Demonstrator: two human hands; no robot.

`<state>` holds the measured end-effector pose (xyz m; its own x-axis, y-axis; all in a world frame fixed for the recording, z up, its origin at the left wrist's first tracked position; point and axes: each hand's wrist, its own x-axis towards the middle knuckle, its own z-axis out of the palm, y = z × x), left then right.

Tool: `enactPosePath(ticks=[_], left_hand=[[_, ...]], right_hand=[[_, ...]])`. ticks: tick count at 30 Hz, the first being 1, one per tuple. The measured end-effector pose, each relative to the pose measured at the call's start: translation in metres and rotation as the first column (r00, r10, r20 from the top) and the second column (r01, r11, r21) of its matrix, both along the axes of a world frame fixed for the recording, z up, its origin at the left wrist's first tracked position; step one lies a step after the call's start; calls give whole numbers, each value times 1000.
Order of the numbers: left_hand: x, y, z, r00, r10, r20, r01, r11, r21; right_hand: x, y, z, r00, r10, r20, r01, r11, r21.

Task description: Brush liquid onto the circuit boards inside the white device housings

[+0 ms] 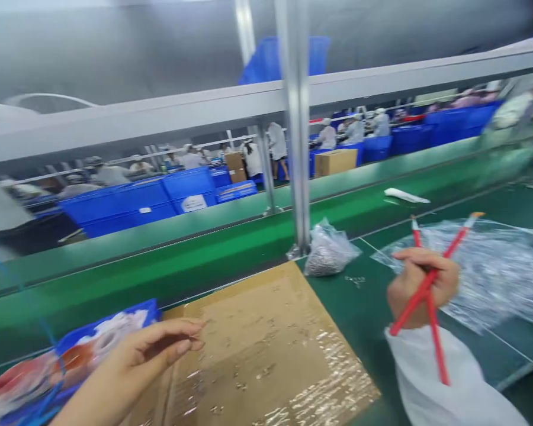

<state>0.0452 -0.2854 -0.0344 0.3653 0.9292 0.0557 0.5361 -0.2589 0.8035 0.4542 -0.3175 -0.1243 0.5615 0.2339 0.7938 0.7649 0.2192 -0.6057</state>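
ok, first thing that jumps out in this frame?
The right hand at right, gripping two crossed red brushes above crinkled clear bags. Then the left hand low at left, fingers pinched over a taped cardboard sheet, beside a blue bin on the green bench.

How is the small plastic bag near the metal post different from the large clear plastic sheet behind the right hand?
The small plastic bag is bunched into a full, rounded lump, while the large clear plastic sheet lies spread flat and crinkled. The bag looks grey and filled with small pieces; the sheet looks see-through. The bag sits by the metal post; the sheet lies behind the right hand, which grips two red sticks. Both rest on the green table.
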Motion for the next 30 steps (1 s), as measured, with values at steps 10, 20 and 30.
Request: enactPosePath(ticks=[10, 20, 30], left_hand=[[188, 84, 22, 844, -402, -355, 466, 877, 115], [342, 140, -10, 582, -314, -750, 762, 535, 366], [367, 172, -45, 351, -273, -896, 776, 621, 115]], right_hand=[[28, 25, -24, 989, -42, 141, -2, 954, 300], [54, 24, -31, 982, -184, 51, 163, 947, 278], [54, 27, -30, 982, -186, -27, 188, 961, 202]])
